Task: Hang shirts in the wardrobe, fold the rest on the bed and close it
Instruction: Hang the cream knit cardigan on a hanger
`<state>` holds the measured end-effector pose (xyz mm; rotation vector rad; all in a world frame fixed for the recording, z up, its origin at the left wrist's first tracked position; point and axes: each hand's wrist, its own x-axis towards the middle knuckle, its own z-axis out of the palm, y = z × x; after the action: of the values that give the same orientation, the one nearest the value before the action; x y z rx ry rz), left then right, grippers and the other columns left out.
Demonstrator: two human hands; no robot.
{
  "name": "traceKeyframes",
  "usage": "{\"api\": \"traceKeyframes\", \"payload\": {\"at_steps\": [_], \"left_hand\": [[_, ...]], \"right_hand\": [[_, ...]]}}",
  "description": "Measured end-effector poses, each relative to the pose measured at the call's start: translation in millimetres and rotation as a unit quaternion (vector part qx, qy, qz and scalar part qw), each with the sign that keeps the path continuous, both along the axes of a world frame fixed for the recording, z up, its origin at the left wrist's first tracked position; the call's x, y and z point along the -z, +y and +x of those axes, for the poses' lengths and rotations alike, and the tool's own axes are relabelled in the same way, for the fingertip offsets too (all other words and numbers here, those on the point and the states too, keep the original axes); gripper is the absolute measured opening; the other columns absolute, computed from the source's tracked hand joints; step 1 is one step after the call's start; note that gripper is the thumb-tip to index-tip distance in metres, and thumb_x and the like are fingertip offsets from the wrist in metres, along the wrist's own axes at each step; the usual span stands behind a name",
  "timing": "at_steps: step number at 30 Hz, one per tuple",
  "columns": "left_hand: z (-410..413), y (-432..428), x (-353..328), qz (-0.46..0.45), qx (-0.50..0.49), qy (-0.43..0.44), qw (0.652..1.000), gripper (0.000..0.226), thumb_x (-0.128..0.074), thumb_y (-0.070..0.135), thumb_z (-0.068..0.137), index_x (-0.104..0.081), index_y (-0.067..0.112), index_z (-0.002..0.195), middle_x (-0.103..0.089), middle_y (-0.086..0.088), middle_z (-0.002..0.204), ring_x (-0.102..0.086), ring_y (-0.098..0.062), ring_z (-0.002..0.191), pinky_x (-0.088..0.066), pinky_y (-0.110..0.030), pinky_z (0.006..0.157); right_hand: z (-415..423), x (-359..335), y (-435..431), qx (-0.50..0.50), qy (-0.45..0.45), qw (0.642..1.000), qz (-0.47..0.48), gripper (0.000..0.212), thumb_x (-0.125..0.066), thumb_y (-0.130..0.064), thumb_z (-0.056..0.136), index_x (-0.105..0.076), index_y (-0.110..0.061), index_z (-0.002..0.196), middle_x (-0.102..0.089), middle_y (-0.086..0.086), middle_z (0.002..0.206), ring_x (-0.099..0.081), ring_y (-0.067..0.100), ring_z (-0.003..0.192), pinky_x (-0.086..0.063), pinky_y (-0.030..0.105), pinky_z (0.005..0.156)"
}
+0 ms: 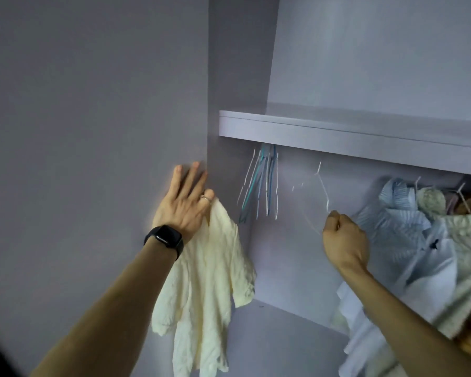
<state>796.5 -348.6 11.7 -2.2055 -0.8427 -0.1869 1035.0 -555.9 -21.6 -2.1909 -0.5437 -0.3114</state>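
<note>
- Wardrobe is seen from its opening, lilac-grey throughout. A shelf is fixed across it, from the L inner corner to the R edge of the view.
- L hand is laid w/ its back to the camera on a flat panel at the wardrobe's L edge. Three fingers are stretched straight up the panel and one more is curled in. Whether the panel is a door or a side wall can't be told.
- Cream shirt is pinched by its top edge at that curled finger. The rest is left dangling, crumpled, beside the L forearm and in front of the wardrobe's L inner corner.
- A ring is worn on the curled finger and a black watch on the L wrist.
- R hand is closed to a fist round the lower part of a pale hanger.
- The hanger is held up below the shelf, hook uppermost, approx. midway betw. the spare hangers and the hung shirts. It's smeared by blur, so whether the hook is on a rail can't be told.
- Spare hangers, white & blue, are bunched bare under the shelf's L end.
- Hung shirts are crowded under the shelf toward the wardrobe's R edge. A pale blue striped one is nearest the R hand, w/ white & cream ones behind it. They're partly hidden by the R forearm.
</note>
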Motion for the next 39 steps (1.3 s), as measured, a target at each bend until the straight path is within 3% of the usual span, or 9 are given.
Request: {"api": "traceKeyframes", "payload": {"at_steps": [2, 4, 6, 13, 19, 29, 32, 34, 39], "left_hand": [[-1.3, -11.4, -1.8, -0.116, 0.038, -0.052, 0.991, 0.045, -0.013, 0.025, 0.107, -0.023, 0.016, 0.15, -0.013, -0.008, 0.166, 0.01, -0.033, 0.153, 0.03, -0.056, 0.11], [-6.2, -39.1, -2.3, -0.317, 0.094, -0.171, 0.928, 0.042, -0.019, 0.032, 0.107, -0.034, 0.017, 0.144, -0.041, -0.01, 0.153, -0.024, -0.03, 0.148, -0.01, -0.052, 0.122], [-15.9, -77.6, 8.7, -0.475, 0.13, -0.29, 0.821, 0.028, -0.031, 0.034, 0.106, -0.043, 0.016, 0.124, -0.062, -0.013, 0.118, -0.056, -0.036, 0.111, -0.045, -0.044, 0.092], [-33.8, -198.8, 63.1, -0.741, 0.054, -0.377, 0.554, 0.015, -0.054, 0.03, 0.102, -0.055, 0.023, 0.089, -0.066, 0.011, 0.082, -0.065, 0.0, 0.075, -0.046, -0.012, 0.065], [-47.5, -252.0, 99.6, -0.869, -0.005, -0.339, 0.361, 0.03, -0.057, 0.024, 0.101, -0.067, 0.001, 0.118, -0.073, -0.02, 0.107, -0.07, -0.035, 0.1, -0.055, -0.048, 0.095], [-47.0, -270.8, 112.6, -0.871, -0.033, -0.321, 0.371, 0.029, -0.05, 0.018, 0.104, -0.067, 0.001, 0.12, -0.07, -0.02, 0.117, -0.065, -0.033, 0.112, -0.05, -0.044, 0.103], [-43.5, -269.4, 110.5, -0.85, -0.021, -0.31, 0.426, 0.022, -0.053, 0.019, 0.102, -0.072, 0.009, 0.107, -0.074, -0.01, 0.104, -0.069, -0.027, 0.102, -0.057, -0.031, 0.085], [-40.0, -273.9, 107.0, -0.836, 0.003, -0.267, 0.479, 0.02, -0.055, 0.023, 0.101, -0.073, 0.015, 0.103, -0.074, -0.001, 0.1, -0.069, -0.02, 0.096, -0.054, -0.021, 0.075], [-28.2, -291.0, 96.9, -0.794, 0.066, -0.173, 0.58, 0.019, -0.055, 0.024, 0.101, -0.068, 0.014, 0.11, -0.066, 0.002, 0.109, -0.061, -0.014, 0.1, -0.044, -0.023, 0.088]], "right_hand": [[-24.1, 12.7, -46.7, -0.014, 0.03, 0.999, 0.036, 0.043, -0.038, -0.03, 0.106, -0.057, -0.005, 0.076, -0.068, 0.028, 0.09, -0.061, 0.045, 0.087, -0.049, 0.046, 0.08], [-49.5, 19.6, -99.7, -0.008, 0.083, 0.994, 0.065, 0.043, -0.044, -0.029, 0.105, -0.058, -0.005, 0.072, -0.067, 0.018, 0.078, -0.06, 0.041, 0.08, -0.047, 0.043, 0.075], [-78.8, 25.2, -145.0, -0.014, 0.123, 0.989, 0.084, 0.043, -0.047, -0.031, 0.105, -0.061, -0.009, 0.071, -0.061, -0.001, 0.063, -0.057, 0.031, 0.069, -0.044, 0.039, 0.068], [-159.1, 36.3, -244.8, -0.042, 0.198, 0.963, 0.18, 0.051, -0.05, -0.027, 0.105, -0.035, -0.011, 0.059, -0.035, 0.008, 0.051, -0.036, 0.017, 0.05, -0.03, 0.033, 0.056], [-211.6, 76.1, -297.6, -0.081, 0.293, 0.94, 0.155, 0.061, -0.049, -0.049, 0.097, -0.038, -0.002, 0.059, -0.037, 0.004, 0.047, -0.037, 0.013, 0.04, -0.034, 0.026, 0.045], [-212.7, 102.9, -332.4, -0.13, 0.275, 0.951, 0.05, 0.052, -0.045, -0.056, 0.093, -0.044, -0.017, 0.059, -0.045, -0.005, 0.048, -0.043, 0.009, 0.045, -0.037, 0.025, 0.052], [-193.8, 104.5, -336.7, -0.196, 0.344, 0.917, -0.038, 0.037, -0.051, -0.059, 0.096, -0.068, -0.027, 0.095, -0.07, -0.015, 0.084, -0.064, 0.002, 0.072, -0.045, 0.022, 0.069], [-181.3, 101.8, -333.2, -0.25, 0.409, 0.877, -0.034, 0.049, -0.054, -0.061, 0.088, -0.056, -0.038, 0.131, -0.07, -0.014, 0.114, -0.068, 0.003, 0.096, -0.048, 0.019, 0.078], [-139.0, 66.5, -295.6, -0.23, 0.469, 0.839, 0.153, 0.054, -0.067, -0.053, 0.083, -0.062, -0.019, 0.124, -0.077, 0.0, 0.107, -0.074, 0.021, 0.092, -0.056, 0.033, 0.082]]}}
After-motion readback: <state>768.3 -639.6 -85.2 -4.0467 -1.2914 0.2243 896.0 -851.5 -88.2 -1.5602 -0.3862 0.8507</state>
